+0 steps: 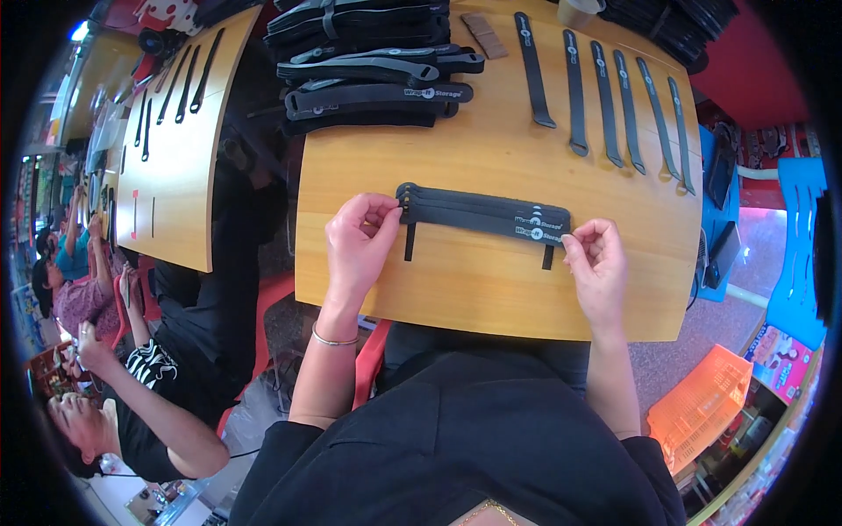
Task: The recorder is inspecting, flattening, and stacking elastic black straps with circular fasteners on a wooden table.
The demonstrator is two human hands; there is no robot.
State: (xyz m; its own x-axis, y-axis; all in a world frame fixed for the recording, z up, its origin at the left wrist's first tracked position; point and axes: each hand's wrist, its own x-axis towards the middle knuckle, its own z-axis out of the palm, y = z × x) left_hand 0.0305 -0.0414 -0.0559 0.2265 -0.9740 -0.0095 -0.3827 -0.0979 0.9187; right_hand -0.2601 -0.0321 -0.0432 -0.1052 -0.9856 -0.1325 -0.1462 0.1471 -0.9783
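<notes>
A fanned stack of black fabric straps point(474, 209) with white printing lies across the wooden table point(421, 302) in front of me. The straps overlap, so their edges show as steps. My left hand point(358, 250) pinches the stack's left end, near the small holes, between thumb and fingers. At the other end, the thumb and forefinger of my right hand point(600, 270) close on the printed corner. Two narrow black strips, one on the left point(410, 244) and one on the right point(548, 256), stick out from under the stack toward me.
Bundled black straps point(377, 107) are piled at the back left. Several single straps point(603, 101) lie spread at the back right, near a brown flat piece point(484, 35) and a cup point(579, 12). An orange basket point(702, 408) stands at right; a co-worker point(145, 412) sits at left.
</notes>
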